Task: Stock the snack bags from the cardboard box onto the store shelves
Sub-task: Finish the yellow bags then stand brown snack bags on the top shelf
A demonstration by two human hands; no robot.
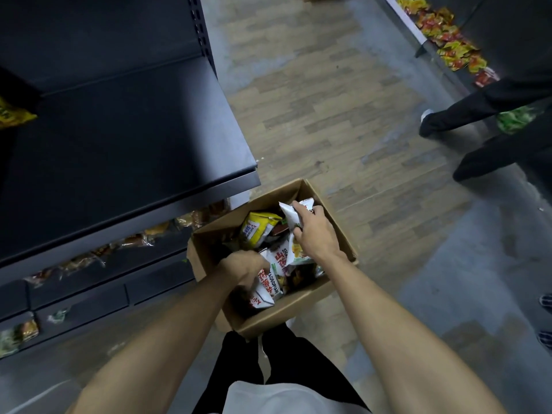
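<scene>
An open cardboard box [325,204] stands on the floor in front of my legs, filled with several snack bags. My right hand [313,231] is inside the box at its far side and grips a white snack bag [289,215] by its top. My left hand [242,268] reaches into the near left part of the box, its fingers curled round a white-and-red snack bag [264,291]. A yellow snack bag [258,228] lies between them near the box's left wall. The dark store shelf [125,138] stretches out to the left, above the box.
Lower shelves [89,273] on the left hold wrapped snacks along their edges. A yellow bag [12,115] lies at the far left of the dark shelf. Another person's legs [493,138] stand at the right. A shelf of red-yellow packets [448,40] runs at top right. Wooden floor lies ahead.
</scene>
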